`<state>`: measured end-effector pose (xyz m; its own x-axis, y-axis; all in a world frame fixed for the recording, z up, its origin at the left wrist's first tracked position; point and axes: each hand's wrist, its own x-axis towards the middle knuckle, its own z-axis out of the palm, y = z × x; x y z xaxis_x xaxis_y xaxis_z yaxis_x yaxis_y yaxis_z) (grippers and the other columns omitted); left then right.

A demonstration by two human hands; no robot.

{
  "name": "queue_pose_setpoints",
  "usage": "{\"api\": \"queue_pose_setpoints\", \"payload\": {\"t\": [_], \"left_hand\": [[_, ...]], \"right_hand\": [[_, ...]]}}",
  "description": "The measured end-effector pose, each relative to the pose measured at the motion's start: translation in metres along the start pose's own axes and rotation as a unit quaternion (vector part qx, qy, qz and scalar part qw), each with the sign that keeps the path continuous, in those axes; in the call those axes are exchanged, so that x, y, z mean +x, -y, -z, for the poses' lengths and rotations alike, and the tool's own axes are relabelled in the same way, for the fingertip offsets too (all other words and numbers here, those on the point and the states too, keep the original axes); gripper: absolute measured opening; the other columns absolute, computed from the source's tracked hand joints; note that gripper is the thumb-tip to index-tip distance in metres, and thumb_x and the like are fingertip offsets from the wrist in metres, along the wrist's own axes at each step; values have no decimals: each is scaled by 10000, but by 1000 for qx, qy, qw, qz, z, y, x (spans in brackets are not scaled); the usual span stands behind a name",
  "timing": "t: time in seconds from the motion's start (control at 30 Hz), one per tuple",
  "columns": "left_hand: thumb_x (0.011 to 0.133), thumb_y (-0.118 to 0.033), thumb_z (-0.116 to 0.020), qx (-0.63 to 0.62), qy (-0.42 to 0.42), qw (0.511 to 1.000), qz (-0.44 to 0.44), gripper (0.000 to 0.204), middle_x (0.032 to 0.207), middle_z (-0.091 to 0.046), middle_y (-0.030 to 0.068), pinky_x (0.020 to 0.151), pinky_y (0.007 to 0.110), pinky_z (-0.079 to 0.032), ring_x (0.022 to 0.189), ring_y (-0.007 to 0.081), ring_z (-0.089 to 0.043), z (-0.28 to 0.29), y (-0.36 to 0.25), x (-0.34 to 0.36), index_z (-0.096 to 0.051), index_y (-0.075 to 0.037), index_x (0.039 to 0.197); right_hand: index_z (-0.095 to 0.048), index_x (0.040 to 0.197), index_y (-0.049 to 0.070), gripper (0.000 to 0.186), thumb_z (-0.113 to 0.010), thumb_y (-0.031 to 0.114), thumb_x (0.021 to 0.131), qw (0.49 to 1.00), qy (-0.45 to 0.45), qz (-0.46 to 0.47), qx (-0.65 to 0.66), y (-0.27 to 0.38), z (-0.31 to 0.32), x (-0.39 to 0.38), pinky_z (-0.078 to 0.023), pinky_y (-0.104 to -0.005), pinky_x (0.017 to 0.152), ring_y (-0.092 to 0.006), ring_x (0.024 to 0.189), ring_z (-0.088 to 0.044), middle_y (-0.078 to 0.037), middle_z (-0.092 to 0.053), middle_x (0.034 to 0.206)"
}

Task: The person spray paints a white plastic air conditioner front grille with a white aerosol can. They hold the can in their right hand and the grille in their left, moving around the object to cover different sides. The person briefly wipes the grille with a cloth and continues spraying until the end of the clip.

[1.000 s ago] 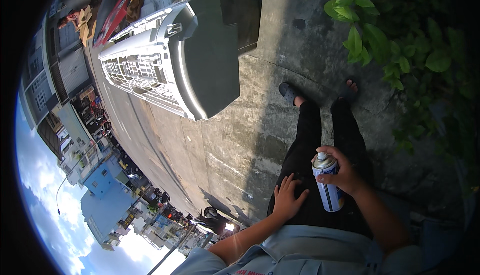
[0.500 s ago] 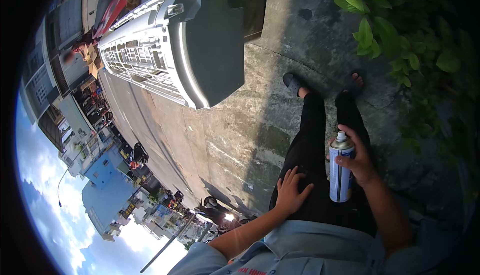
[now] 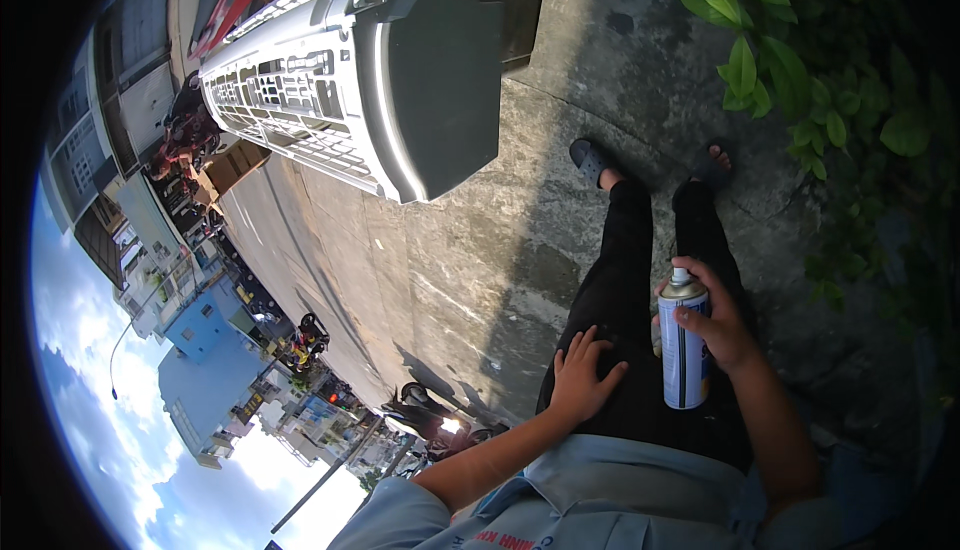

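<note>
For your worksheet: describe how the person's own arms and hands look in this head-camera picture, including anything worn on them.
Both forearms come in bare from the lower edge. The left hand and right hand wear no gloves; no rings or watch can be made out. Short light blue-grey shirt sleeves cover the upper arms.

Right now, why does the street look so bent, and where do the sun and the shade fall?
Head view: the fisheye lens bends the street and buildings toward the dark rim. Hard sun lights the concrete and the white cover; deep shade covers the legs and the plants. The spray can in the right hand is sharp; the left hand rests on the thigh.
</note>
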<state>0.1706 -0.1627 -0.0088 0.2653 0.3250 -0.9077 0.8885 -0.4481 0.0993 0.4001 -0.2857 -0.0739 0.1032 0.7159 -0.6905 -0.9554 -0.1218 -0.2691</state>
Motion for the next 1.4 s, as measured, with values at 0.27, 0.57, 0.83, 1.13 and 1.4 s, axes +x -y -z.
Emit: {"api": "queue_pose_setpoints", "payload": {"t": [0.27,0.57,0.83,1.13,1.4], "left_hand": [[953,-500,-602,-28,-24,999,8,516,1565,-403,170,1190,583,-208,1490,359,-302,2,-2,-8,-576,-138,1319],[976,-366,-665,-648,-62,724,-227,628,1324,-561,126,1030,376,-458,1208,218,-566,66,-19,-68,-407,-49,1453],[850,-228,-809,-630,-223,690,-277,571,1138,-640,79,936,351,-504,1053,167,-616,156,6,-146,-494,-45,1290],[859,-535,-724,-902,-301,109,-288,492,916,-687,98,832,448,-585,872,239,-696,202,162,-209,-617,-88,1036],[839,-337,-766,-785,-302,456,-291,525,1013,-681,104,846,403,-570,901,206,-691,221,226,-183,-545,-54,1222]], "right_hand": [[-355,1499,102,782,-784,207,853,995,69,25,-70,17,-53,-25,-551,-413,924,-249,1016,-677,-130,-582,1251],[-327,1548,55,640,-620,238,1009,946,66,125,-292,27,-185,-70,-373,-348,1104,-210,1305,-484,-156,-480,1447],[0,1632,248,800,-443,554,1039,891,245,11,-382,92,-265,-97,-245,-515,1195,-340,1513,-254,-116,-114,1689],[-346,1566,148,687,-594,446,999,824,-43,-102,-556,85,-65,-23,-426,-470,1062,-349,1341,-514,-148,-340,1612],[-558,1390,-3,663,-719,408,896,715,-314,-101,-617,150,103,-93,-507,-485,913,-297,1075,-641,-164,-651,1225]]}}
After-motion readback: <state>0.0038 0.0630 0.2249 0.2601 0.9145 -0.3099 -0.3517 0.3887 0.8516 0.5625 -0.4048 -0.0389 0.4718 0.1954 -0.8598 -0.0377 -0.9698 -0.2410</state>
